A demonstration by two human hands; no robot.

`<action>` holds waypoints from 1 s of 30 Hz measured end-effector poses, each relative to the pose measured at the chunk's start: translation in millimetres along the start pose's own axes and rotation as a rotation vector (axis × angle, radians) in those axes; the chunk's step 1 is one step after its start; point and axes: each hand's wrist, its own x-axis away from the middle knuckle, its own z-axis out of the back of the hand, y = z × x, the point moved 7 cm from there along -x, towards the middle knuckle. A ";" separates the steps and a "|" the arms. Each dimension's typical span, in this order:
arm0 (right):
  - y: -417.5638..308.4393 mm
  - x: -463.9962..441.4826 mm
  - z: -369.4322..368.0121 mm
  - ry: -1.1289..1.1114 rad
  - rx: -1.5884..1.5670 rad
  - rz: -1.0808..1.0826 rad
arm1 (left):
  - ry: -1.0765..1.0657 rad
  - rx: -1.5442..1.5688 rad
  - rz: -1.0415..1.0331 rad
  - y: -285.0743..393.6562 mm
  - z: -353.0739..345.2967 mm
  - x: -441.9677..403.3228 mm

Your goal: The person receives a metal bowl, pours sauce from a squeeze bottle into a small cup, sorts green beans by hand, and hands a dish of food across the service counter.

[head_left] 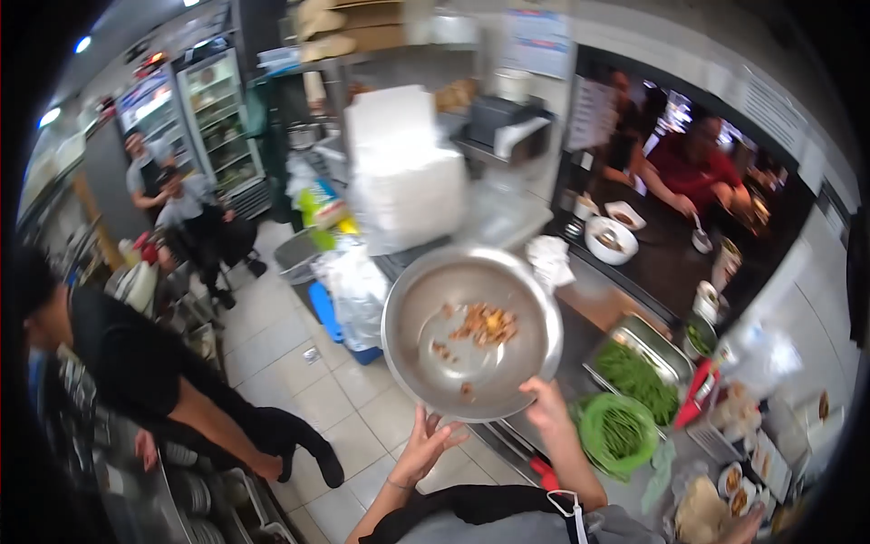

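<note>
The left hand (pixel 422 455) is spread beside the metal bowl's (pixel 412 317) near rim; I cannot tell whether the right hand (pixel 549 413) pinches it. A slip from so light a hold could spill the food (pixel 489 326) onto the floor (pixel 331 408).

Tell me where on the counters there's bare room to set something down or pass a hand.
The counter strip between the white cloth and the steel tray looks bare. So does the dark ledge between the white bowl and the person in red. It's crowded beyond the green basket.
</note>
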 end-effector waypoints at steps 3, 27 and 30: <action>120.3 -20.0 -45.6 -0.068 0.127 -0.152 | 0.217 0.141 0.024 21.8 82.8 43.5; 274.2 -214.8 -291.1 -0.657 0.371 -0.431 | 0.556 0.434 -0.158 232.7 437.9 -95.4; 281.3 -223.8 -298.4 -0.797 0.608 -0.495 | 0.574 0.386 -0.202 304.8 473.6 -139.1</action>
